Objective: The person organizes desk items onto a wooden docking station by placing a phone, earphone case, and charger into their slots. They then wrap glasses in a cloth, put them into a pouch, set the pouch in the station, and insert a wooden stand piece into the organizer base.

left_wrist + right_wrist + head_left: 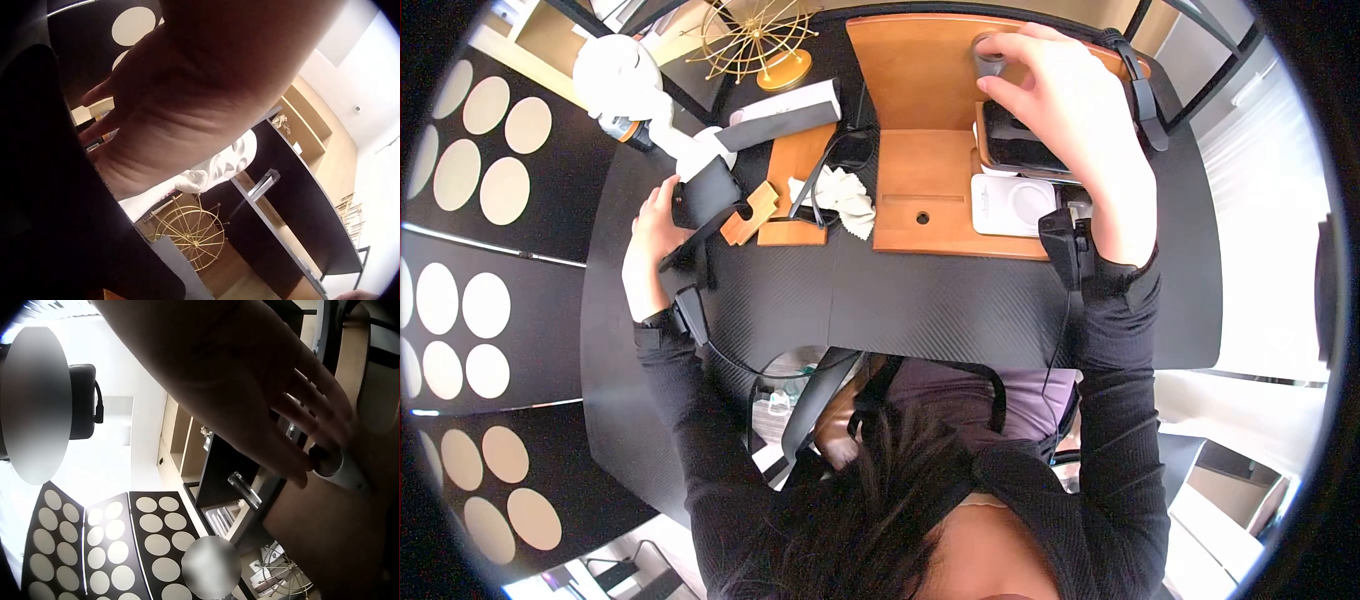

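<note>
My right hand (pixel 1065 85) reaches over the upright back of a wooden desk organizer (pixel 920 85). In the head view its thumb and fingers lie about a small grey cup (pixel 988 62). The right wrist view shows the cup (pixel 350 478) with fingertips right at its dark opening and the thumb beside it. My left hand (pixel 657 232) is at the left of the desk, fingers stretched beside a black square object (pixel 710 190). In the left wrist view a large dark shape (pixel 56 206) hides part of the left hand (pixel 181 112).
A black phone (pixel 1020 140) and a white charging pad (pixel 1012 205) rest on the organizer. Left of it lie glasses (pixel 807 205), a crumpled white cloth (pixel 845 200) and small wooden blocks (pixel 750 215). Behind stand a golden wheel ornament (pixel 757 35) and a white figure (pixel 615 78).
</note>
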`<state>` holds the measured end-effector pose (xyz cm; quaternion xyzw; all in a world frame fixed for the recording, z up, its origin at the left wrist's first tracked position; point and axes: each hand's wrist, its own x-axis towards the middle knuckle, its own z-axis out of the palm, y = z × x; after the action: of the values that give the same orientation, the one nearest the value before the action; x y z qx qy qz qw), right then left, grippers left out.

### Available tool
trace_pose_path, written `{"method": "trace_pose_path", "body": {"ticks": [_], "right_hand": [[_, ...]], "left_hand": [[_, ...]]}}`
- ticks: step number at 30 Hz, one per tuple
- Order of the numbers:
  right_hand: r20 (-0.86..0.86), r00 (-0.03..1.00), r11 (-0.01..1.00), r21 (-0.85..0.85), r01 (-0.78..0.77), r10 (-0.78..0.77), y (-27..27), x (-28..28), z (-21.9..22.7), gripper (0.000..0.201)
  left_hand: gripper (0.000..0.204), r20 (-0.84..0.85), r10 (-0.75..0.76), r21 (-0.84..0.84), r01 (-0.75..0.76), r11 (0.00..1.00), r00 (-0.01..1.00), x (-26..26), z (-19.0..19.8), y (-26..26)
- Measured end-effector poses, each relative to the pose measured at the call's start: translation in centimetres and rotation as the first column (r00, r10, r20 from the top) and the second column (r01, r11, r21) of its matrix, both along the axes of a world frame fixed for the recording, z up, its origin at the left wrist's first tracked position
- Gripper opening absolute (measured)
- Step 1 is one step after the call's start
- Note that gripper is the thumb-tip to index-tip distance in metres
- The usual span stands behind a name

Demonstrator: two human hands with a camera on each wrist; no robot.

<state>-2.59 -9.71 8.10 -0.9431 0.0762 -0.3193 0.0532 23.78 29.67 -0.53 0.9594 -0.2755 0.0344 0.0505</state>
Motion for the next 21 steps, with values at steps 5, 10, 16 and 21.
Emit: {"method": "trace_pose_path", "body": {"ticks": [5,10,16,21], "right_hand": [[0.078,0.986,0.987,-0.081,-0.142,0.148,1.6,0.7,-0.9,0.025],[-0.186,0.838,0.857,0.062,-0.512,0.513,7.8,4.3,-4.5,0.015],[-0.352,0.781,0.855,0.156,-0.495,0.516,10.8,10.5,-11.1,0.036],[-0.339,0.776,0.835,0.062,-0.546,0.532,10.5,10.2,-10.8,0.030]], "left_hand": [[0.086,0.039,-0.111,-0.022,0.112,0.993,0.993,0.3,0.9,0.6],[0.078,0.055,-0.130,-0.171,0.138,0.976,0.990,-2.0,4.4,0.2],[0.069,0.047,-0.164,-0.409,0.169,0.897,0.985,-4.9,5.7,-3.4],[0.064,-0.024,-0.099,-0.579,0.066,0.812,0.995,-4.9,4.1,-6.1]]}}
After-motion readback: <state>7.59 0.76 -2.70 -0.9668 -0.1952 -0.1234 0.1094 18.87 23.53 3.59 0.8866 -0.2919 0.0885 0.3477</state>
